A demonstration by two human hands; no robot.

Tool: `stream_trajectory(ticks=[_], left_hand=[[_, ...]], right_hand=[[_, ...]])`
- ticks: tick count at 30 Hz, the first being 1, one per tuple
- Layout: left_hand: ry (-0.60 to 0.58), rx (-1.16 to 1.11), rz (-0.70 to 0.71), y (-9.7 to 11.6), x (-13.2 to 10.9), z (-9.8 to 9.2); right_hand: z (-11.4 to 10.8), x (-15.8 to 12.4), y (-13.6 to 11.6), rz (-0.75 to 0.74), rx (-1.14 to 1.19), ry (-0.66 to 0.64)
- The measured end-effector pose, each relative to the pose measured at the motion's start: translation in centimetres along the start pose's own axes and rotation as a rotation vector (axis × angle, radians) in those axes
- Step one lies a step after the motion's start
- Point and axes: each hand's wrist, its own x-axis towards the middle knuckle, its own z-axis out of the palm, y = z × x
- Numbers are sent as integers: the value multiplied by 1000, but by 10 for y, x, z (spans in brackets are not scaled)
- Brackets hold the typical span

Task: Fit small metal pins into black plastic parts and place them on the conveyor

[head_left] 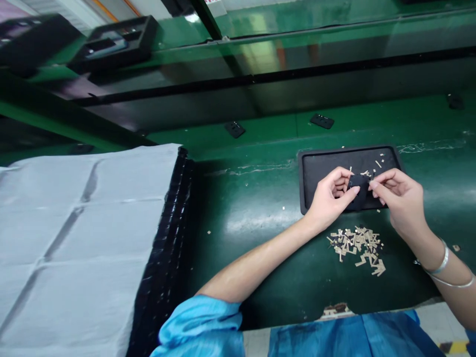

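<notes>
My left hand (335, 191) grips a small flat black part (359, 186) between thumb and fingers, above a shallow black tray (304, 181). At the part's right edge, my right hand (399, 193) is closed in a pinch. Whatever sits between those fingertips is too small to make out. Inside the tray lie several tiny tan strips (378, 163). A loose pile of similar tan pieces (359, 243), mixed with dark bits, lies on the green table in front of the tray.
A stack of black trays (163, 238) topped with grey-white sheeting (85, 238) stands on the left. Two black plates with holes, one left (235, 129) and one right (322, 121), lie toward the back. On the raised shelf sits a black box (115, 44). Tiny scraps dot the green tabletop (256, 233).
</notes>
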Motion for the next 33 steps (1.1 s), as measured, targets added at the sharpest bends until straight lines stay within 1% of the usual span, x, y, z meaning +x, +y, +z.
stream_trajectory(ticks=[22, 29, 33], left_hand=[[-10, -12, 15, -2, 2, -1], [20, 11, 4, -1, 0, 1], [17, 0, 9, -3, 1, 0]], right_hand=[[0, 0, 0, 19, -17, -10], [1, -2, -2, -46, -127, 9], [0, 0, 1, -19, -64, -8]])
